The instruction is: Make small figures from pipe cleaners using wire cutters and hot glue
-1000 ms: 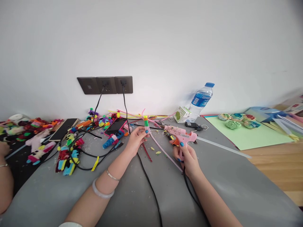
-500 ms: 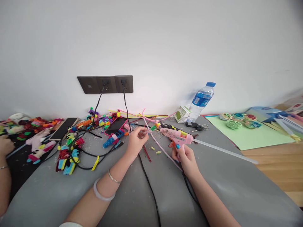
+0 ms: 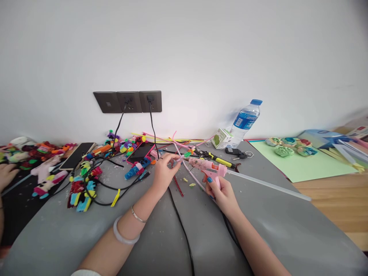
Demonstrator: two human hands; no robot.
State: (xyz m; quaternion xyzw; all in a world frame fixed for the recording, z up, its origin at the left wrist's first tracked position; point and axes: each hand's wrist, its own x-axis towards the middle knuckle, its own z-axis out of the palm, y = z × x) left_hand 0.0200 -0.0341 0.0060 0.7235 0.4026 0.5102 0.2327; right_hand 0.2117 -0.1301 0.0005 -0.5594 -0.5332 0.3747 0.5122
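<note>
My right hand (image 3: pixel 220 191) is wrapped round the handle of a pink hot glue gun (image 3: pixel 205 165), whose nozzle points left toward my other hand. A long clear glue stick (image 3: pixel 267 184) sticks out of its back. Between thumb and fingers, my left hand (image 3: pixel 166 170) pinches a small pipe-cleaner piece (image 3: pixel 188 153) with green and orange parts; the fingers hide some of it. The nozzle is close to that piece, and I cannot tell whether they touch. A pale pink pipe cleaner (image 3: pixel 194 176) runs below the gun, and a dark red one (image 3: pixel 178 186) lies nearby.
Yellow-handled pliers (image 3: pixel 221 160), car keys (image 3: pixel 243 154), a small box (image 3: pixel 221 138) and a water bottle (image 3: pixel 244 122) lie or stand behind. At left are fuzzy figures (image 3: pixel 83 188), a phone (image 3: pixel 77 156), black cables (image 3: pixel 181 218) and another person's hand (image 3: pixel 6 175). Green paper (image 3: pixel 299 165) lies right.
My right hand has brought the glue gun left and slightly down, nearer my left fingers, uncovering more of the pliers. My left hand stays nearly still. The other person's hand at left has shifted.
</note>
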